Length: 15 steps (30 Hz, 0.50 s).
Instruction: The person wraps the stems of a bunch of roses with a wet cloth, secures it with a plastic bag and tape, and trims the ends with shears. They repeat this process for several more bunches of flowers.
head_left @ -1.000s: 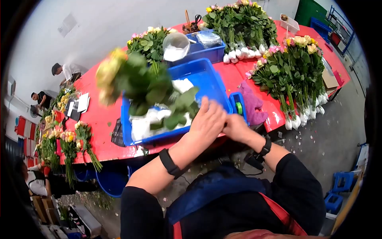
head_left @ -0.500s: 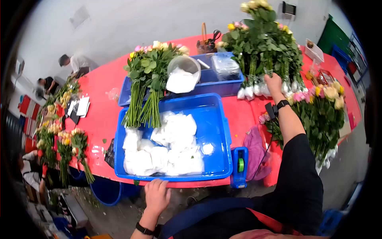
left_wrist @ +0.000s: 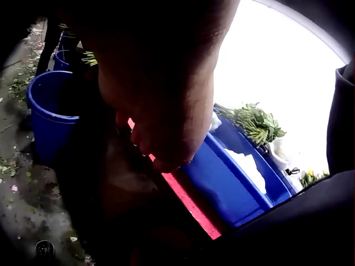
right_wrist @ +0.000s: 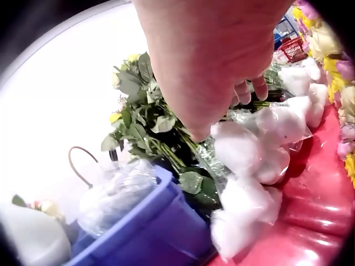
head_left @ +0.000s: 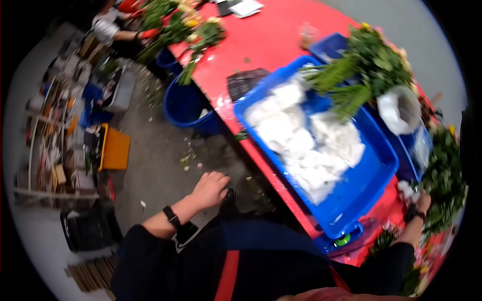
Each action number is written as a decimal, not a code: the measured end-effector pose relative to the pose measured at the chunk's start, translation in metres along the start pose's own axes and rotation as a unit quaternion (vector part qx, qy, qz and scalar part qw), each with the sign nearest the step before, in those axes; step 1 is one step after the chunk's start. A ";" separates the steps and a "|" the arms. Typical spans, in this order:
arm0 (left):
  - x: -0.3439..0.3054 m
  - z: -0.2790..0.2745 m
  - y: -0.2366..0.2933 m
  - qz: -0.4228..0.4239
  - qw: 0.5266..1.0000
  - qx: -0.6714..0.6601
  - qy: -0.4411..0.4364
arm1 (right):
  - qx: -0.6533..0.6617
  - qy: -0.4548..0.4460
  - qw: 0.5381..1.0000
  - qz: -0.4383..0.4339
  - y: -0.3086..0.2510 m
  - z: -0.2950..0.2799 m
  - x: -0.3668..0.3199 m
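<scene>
My left hand (head_left: 211,189) hangs over the floor beside the table with loosely bent fingers and nothing in it; in the left wrist view the hand (left_wrist: 166,122) is dark, near the table edge. At the right of the head view, my right hand (head_left: 425,201) is over laid-down rose bunches (head_left: 444,175). The right wrist view shows that hand (right_wrist: 216,72) above stems with loosely bent fingers, close to white wrapped stem ends (right_wrist: 238,149); its contact with them is partly hidden. A blue tray (head_left: 374,188) holds white wrapped bundles (head_left: 281,125).
Green stems of a bunch (head_left: 341,80) overhang the tray's far side. A white tub (head_left: 399,110) stands by a blue divided box (right_wrist: 150,227). Below the red table (head_left: 281,30) is a blue bin (head_left: 186,108). A person in red gloves (head_left: 108,25) is at the far left.
The head view has swung left and down, showing more floor. My right hand is still at the wrapped bunches; my left hand has moved away from the tray's front edge.
</scene>
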<state>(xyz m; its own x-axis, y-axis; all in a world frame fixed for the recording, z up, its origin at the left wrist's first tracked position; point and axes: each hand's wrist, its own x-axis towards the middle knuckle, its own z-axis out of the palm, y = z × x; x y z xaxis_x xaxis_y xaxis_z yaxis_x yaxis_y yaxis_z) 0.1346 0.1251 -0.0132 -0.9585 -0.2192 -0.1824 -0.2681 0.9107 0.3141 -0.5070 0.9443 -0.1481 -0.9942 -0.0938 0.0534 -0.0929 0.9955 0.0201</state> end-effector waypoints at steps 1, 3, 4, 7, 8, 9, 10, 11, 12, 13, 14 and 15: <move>-0.008 -0.004 -0.017 -0.018 1.000 -0.007 0.008 | 0.067 0.000 0.996 0.055 -0.032 -0.038 -0.015; -0.029 -0.005 -0.057 -0.053 0.998 -0.013 0.008 | 0.043 0.025 0.994 0.101 -0.068 -0.080 -0.029; -0.040 -0.006 -0.079 -0.072 0.997 -0.012 0.004 | -0.003 0.039 0.994 0.101 -0.090 -0.104 -0.031; -0.074 -0.006 -0.161 -0.109 0.994 -0.020 0.025 | 0.067 0.038 0.997 0.012 -0.240 -0.209 -0.111; -0.091 -0.003 -0.191 -0.115 0.993 -0.025 0.029 | 0.073 0.005 0.997 -0.013 -0.296 -0.235 -0.149; -0.105 0.005 -0.227 -0.110 0.992 -0.037 0.049 | 0.200 0.051 0.975 -0.079 -0.357 -0.249 -0.195; -0.114 -0.005 -0.259 -0.110 0.992 -0.030 0.049 | 0.210 0.020 0.972 -0.104 -0.420 -0.272 -0.239; -0.121 -0.013 -0.286 -0.110 0.992 -0.027 0.048 | 0.304 -0.047 0.951 -0.036 -0.501 -0.293 -0.288; -0.130 -0.019 -0.308 -0.113 0.992 -0.029 0.047 | 0.306 -0.074 0.946 -0.082 -0.575 -0.307 -0.334; -0.135 -0.031 -0.330 -0.115 0.990 -0.036 0.068 | 0.338 -0.062 0.934 -0.099 -0.643 -0.306 -0.375; -0.139 -0.043 -0.352 -0.107 0.989 -0.052 0.089 | 0.367 -0.117 0.916 -0.111 -0.715 -0.311 -0.413; -0.140 -0.056 -0.370 -0.099 0.986 -0.068 0.112 | 0.364 -0.196 0.903 -0.113 -0.778 -0.312 -0.438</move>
<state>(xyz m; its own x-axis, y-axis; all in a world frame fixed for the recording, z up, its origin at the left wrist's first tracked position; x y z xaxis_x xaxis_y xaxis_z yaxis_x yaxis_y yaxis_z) 0.3624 -0.2011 -0.0521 -0.8796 -0.4735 -0.0469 -0.4477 0.7902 0.4185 0.0177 0.2065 0.1247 -0.8755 -0.4253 -0.2295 -0.1659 0.7105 -0.6839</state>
